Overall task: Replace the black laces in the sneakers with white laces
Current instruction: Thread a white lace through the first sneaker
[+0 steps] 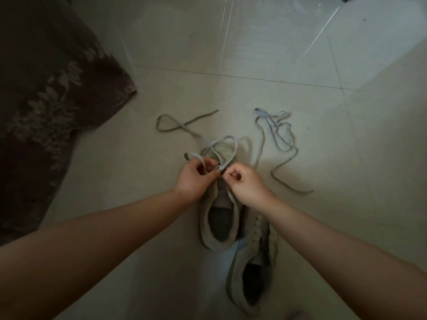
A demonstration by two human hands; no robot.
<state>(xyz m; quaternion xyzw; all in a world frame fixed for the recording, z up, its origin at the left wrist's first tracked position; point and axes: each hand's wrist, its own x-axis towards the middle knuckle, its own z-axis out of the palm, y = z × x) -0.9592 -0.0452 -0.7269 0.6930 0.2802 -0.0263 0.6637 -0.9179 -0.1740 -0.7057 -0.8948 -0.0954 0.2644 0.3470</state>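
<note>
Both my forearms reach in from the near edge toward the far sneaker (pixel 220 218), which I take as my landmark. Just nearer than it, and to its right, lies the second sneaker (pixel 251 269), its eyelets bare, so I judge it waits its turn. My left hand (pixel 194 179) pinches a pale lace (pixel 227 140) over the far sneaker's tongue, fingers curled on it, holding the slack out of the way. My right hand (pixel 245 183) is curled tight at the eyelets, fingertips pinching what I take for the same lace's end, likely to feed it through a hole; the tip itself is hidden by my fingers. The lace loops up beyond the toe and trails away left across the floor (pixel 300 54). Beyond the sneaker and to the right, a second pale lace (pixel 280 144) lies tangled, kept within reach for the other shoe, I judge. Far left of the sneaker a dark floral cloth (pixel 46 100) runs out of view. Dim light makes lace colour hard to call, I see no clearly black lace, and my hands cover the threaded eyelets
</note>
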